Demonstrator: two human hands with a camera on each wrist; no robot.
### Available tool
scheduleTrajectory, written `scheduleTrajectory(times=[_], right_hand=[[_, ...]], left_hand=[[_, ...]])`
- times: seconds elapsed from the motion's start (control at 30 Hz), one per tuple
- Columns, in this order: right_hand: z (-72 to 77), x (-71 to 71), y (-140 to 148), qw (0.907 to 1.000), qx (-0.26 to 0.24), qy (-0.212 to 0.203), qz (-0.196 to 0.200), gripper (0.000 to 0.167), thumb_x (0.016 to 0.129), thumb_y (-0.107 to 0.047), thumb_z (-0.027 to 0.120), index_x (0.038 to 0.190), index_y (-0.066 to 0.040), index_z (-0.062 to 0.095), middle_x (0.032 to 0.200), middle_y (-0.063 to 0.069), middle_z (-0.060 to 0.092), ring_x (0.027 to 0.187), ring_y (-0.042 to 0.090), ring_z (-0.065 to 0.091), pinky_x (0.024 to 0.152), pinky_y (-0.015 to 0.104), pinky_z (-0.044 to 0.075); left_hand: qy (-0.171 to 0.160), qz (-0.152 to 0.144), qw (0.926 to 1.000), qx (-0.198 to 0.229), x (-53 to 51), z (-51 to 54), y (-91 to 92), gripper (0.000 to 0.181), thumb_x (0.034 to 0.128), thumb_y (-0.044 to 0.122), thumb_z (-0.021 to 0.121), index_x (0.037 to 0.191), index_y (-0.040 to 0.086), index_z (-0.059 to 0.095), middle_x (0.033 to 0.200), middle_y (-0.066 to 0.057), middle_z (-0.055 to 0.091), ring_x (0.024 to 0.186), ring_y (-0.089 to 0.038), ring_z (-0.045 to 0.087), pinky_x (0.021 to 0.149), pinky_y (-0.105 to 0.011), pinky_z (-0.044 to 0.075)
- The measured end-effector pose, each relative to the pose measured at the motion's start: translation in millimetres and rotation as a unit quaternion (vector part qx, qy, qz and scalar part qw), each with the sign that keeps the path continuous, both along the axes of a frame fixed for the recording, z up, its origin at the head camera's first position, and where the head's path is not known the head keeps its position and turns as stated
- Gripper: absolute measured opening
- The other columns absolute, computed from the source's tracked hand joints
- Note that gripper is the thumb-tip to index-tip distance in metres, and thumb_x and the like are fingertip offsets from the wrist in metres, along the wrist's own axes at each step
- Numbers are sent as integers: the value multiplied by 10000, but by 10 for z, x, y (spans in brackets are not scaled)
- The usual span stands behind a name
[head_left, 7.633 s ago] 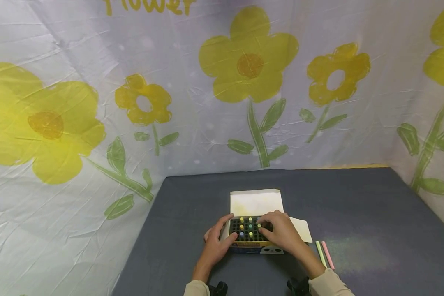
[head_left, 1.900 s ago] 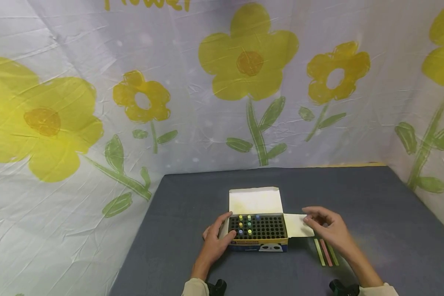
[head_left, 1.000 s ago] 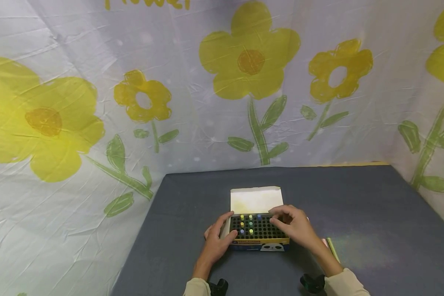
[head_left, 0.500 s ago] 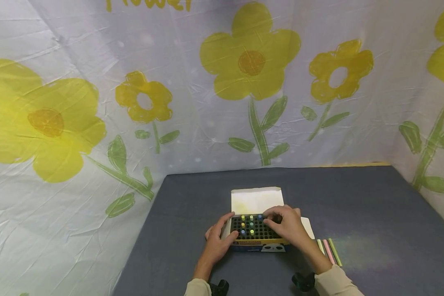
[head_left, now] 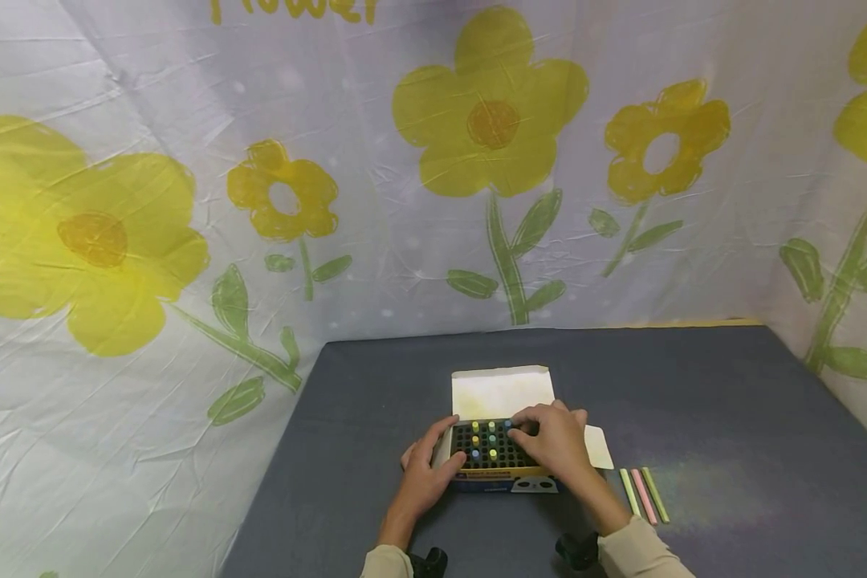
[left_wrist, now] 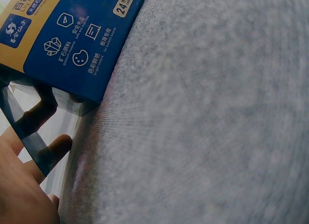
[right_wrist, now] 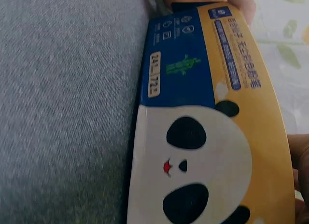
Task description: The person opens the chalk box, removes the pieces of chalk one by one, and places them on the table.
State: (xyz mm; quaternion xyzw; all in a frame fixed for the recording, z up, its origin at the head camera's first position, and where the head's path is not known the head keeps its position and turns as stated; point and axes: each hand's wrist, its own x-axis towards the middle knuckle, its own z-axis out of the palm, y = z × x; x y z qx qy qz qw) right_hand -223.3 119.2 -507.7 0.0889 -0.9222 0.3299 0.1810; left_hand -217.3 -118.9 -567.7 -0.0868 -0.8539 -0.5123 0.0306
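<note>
An opened chalk box [head_left: 498, 486] with a black holed tray holds several upright chalks in its left part, among them a yellow-green one [head_left: 493, 454] and a blue one [head_left: 508, 423] near the back. My left hand [head_left: 421, 480] grips the box's left end, thumb at the front corner and a finger at the back. In the left wrist view, fingers of this hand [left_wrist: 24, 180] lie by the box's end [left_wrist: 72, 35]. My right hand [head_left: 559, 441] is over the tray, thumb and index bent and apart beside the blue chalk; contact is unclear. The right wrist view shows the panda-printed front [right_wrist: 186, 156].
Three chalk sticks lie side by side right of the box: pale green, pink [head_left: 644, 496] and olive green [head_left: 656, 494]. The box's white lid [head_left: 502, 392] stands up behind; a white side flap [head_left: 598, 448] extends right. Flower-printed cloth surrounds the dark table [head_left: 376, 401].
An olive-green stick has joined the other two on the table, and a chalk is gone from the tray. My right hand went out to the right, then back left over the tray to the blue chalk.
</note>
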Motion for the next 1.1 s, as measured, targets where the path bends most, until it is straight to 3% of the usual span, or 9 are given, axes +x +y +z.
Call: scheduleTrajectory(times=[0.43, 0.8, 1.1], right_hand=[[4, 14, -108, 9990, 103, 13, -445, 123, 766, -226, 890, 856, -178, 821, 715, -16, 713, 714, 162, 476, 762, 473, 257], [-26, 16, -111, 9988, -15, 129, -469, 126, 760, -198, 895, 826, -195, 788, 670, -38, 673, 700, 147, 458, 763, 465, 247], [-10, 22, -103, 9988, -172, 197, -402, 127, 767, -172, 887, 825, -192, 775, 637, -57, 638, 688, 140, 442, 761, 451, 220]], left_hand=[[23, -61, 10000, 14, -14, -1, -6, 567, 927, 384, 681, 1445, 502, 483, 1492, 33, 549, 1284, -306, 429, 987, -591, 247], [-47, 14, 10000, -61, 1, 3, -7, 558, 929, 398, 677, 1443, 503, 485, 1503, 31, 537, 1351, -365, 343, 964, -614, 327], [-116, 17, 9999, 8, -19, 12, 0, 557, 916, 395, 686, 1431, 502, 500, 1498, 41, 545, 1319, -344, 383, 980, -612, 276]])
